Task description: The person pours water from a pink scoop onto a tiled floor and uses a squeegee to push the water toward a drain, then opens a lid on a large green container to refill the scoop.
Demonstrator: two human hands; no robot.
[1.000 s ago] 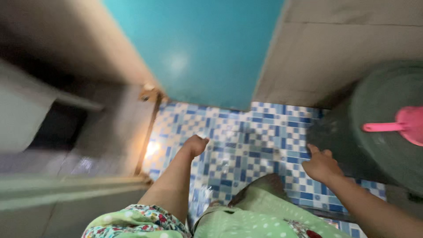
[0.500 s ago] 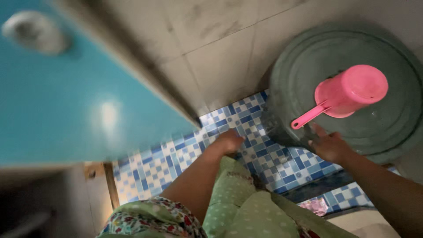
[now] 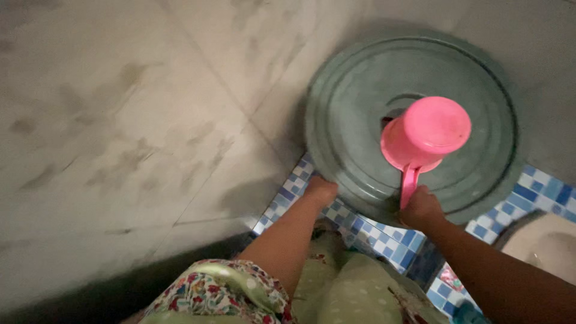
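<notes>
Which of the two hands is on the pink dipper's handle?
The right hand grips the pink dipper by its handle; the left hand only touches the rim of the green lid.

Dim, soft light (slight blur)

We are seeing a smooth pink plastic dipper (image 3: 425,137) sitting on a ridged grey-green plastic lid (image 3: 354,114) that is looking dull and matt. The blue-and-white mosaic floor tiles (image 3: 543,193) are showing a slight gloss, while the grey wall tiles (image 3: 150,120) are looking smudged and matt.
</notes>
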